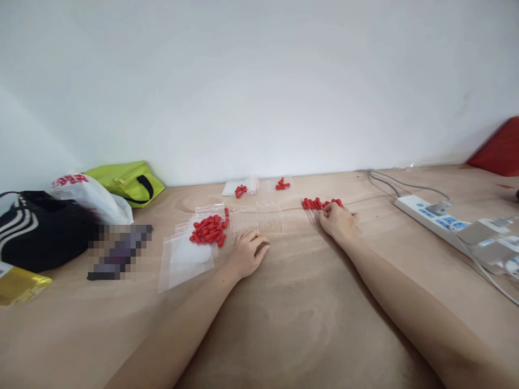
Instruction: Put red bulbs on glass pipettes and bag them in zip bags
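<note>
My left hand (248,253) rests on the wooden table with its fingers loosely apart, just below rows of thin clear sticks (259,218). To its left, a pile of red pieces (208,229) lies on clear zip bags (186,263). My right hand (339,220) is closed at the right end of a row of red-tipped sticks (311,203); what its fingertips hold is too small to make out. Small groups of red pieces (240,190) (283,184) lie on bags near the wall.
A white power strip (430,219) with plugs and cables lies at the right. On the left are a black bag (44,232), a white plastic bag (93,197), a green pouch (125,181), a blurred dark object (119,254) and a yellow packet (20,284).
</note>
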Available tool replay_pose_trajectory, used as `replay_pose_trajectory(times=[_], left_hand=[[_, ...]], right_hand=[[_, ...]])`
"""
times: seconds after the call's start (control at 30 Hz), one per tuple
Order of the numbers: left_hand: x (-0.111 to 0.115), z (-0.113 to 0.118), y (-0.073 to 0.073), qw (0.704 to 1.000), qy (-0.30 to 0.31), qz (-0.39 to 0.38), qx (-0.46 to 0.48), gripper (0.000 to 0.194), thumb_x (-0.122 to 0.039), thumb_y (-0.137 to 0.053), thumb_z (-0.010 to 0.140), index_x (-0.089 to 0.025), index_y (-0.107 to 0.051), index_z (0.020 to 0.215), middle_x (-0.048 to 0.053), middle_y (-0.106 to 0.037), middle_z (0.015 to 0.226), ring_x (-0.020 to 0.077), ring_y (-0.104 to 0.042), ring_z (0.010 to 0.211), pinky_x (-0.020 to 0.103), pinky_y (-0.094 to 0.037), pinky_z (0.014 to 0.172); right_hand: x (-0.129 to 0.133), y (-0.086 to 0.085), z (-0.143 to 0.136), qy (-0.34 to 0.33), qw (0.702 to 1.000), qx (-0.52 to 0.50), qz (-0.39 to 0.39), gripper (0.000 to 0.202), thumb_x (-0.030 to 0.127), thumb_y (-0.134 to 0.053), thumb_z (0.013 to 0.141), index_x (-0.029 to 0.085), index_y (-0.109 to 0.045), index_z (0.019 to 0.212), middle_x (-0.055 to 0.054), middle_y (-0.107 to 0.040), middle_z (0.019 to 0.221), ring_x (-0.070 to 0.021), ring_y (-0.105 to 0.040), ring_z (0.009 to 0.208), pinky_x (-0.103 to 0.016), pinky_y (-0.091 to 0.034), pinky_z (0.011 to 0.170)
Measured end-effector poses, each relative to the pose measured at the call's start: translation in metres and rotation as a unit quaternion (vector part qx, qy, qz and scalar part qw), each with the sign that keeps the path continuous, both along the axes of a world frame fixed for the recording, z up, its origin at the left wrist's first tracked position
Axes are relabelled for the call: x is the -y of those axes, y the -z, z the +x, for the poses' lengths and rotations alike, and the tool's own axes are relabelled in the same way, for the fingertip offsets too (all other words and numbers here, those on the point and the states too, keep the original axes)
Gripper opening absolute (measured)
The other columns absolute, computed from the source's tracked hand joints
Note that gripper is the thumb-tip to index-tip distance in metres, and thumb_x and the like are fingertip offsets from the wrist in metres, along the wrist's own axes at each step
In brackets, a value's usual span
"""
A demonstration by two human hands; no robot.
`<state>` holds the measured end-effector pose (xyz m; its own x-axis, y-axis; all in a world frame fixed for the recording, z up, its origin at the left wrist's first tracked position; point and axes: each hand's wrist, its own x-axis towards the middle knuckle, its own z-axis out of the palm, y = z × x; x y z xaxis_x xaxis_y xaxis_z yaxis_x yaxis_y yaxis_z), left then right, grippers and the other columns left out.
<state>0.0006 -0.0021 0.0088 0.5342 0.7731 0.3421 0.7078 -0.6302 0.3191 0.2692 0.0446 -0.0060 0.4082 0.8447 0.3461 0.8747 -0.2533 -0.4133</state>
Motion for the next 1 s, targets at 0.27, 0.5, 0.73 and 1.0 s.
replay_pose_trajectory(times=[0.27,0.5,0.73,1.0], left_hand=[[0.000,0.002,0.001,0.998,-0.037,0.040,-0.035,0.013,-0.024,-0.050,0.081,-0.020,-0.060,0.087,0.003,-0.061,0.093,0.0195,-0.053,0.091,0.037,-0.036,0.084],[-0.013,-0.014,-0.007,0.963,-0.235,0.114,-0.073,0.018,-0.028,-0.047,0.082,-0.021,-0.063,0.083,0.006,-0.061,0.093,0.0240,-0.050,0.092,0.039,-0.033,0.078],[-0.074,-0.052,-0.031,0.909,-0.393,0.040,-0.136,0.026,-0.026,-0.041,0.081,-0.021,-0.063,0.095,0.011,-0.058,0.106,0.0312,-0.045,0.103,0.045,-0.031,0.082],[-0.114,-0.062,-0.027,0.924,-0.343,-0.042,-0.163,0.016,-0.025,-0.049,0.077,-0.023,-0.064,0.077,0.010,-0.062,0.094,0.0327,-0.049,0.097,0.049,-0.033,0.080]], right_hand=[[0.010,-0.001,-0.055,-0.136,0.988,0.058,0.046,0.029,0.038,-0.041,0.078,0.018,-0.061,0.073,-0.007,-0.064,0.077,-0.0214,-0.051,0.081,-0.037,-0.020,0.077],[0.000,-0.005,-0.102,-0.115,0.992,0.012,-0.051,0.031,0.040,-0.044,0.075,0.018,-0.066,0.077,-0.009,-0.065,0.078,-0.0238,-0.053,0.084,-0.040,-0.022,0.081],[-0.002,-0.012,-0.098,-0.104,0.988,0.019,-0.111,0.033,0.034,-0.041,0.075,0.015,-0.068,0.079,-0.012,-0.065,0.080,-0.0238,-0.056,0.080,-0.042,-0.024,0.082],[0.003,-0.014,-0.092,-0.119,0.987,0.045,-0.099,0.034,0.033,-0.040,0.077,0.012,-0.066,0.073,-0.015,-0.065,0.074,-0.0258,-0.057,0.076,-0.043,-0.026,0.078]])
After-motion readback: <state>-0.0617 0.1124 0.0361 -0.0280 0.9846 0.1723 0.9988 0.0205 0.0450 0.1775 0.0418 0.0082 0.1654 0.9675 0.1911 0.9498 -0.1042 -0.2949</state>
